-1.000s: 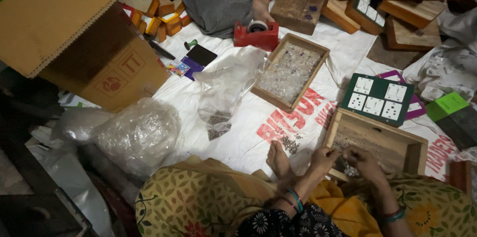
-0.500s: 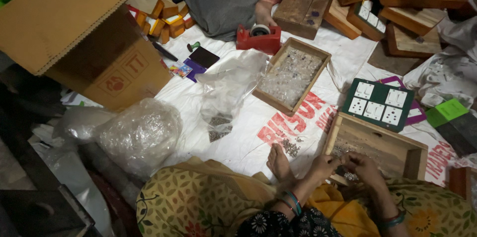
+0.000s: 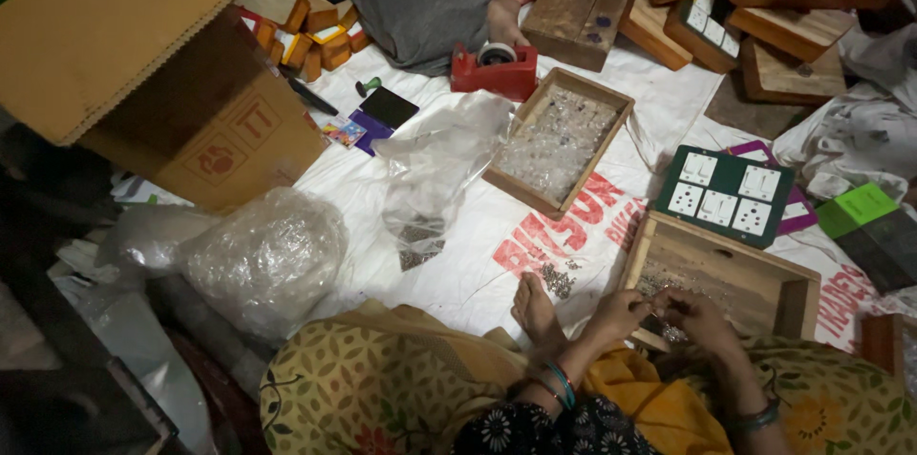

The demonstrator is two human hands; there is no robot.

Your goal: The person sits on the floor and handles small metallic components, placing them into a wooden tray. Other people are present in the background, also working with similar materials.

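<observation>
Hands meet over the near edge of an open, shallow wooden box at the near right of the white printed floor sheet. The left hand is pinched narrow, fingertips drawn together on something too small to make out; the right hand curls close against it, fingers bent over a small glinting cluster at the box's near wall. Whether either hand grips a single piece I cannot tell — the parts are tiny and the fingers cover them.

The likeliest slip is a dropped part. The two hands work right at the box's lip, so a piece that escapes the pinch could fall outside onto the sheet or into the folds of the yellow patterned cloth over the person's lap, where it would be hard to find. A small scatter of dark bits lies on the sheet just left of the box, beside the person's bare foot; a shift of that foot could spread them.

The green board set with white square switches rests just beyond the box's far wall, tilted, and a nudge of the box might push it. Farther left, the clear plastic bag with dark bits in its bottom lies slack and open, so its contents could spill if pulled.
</observation>
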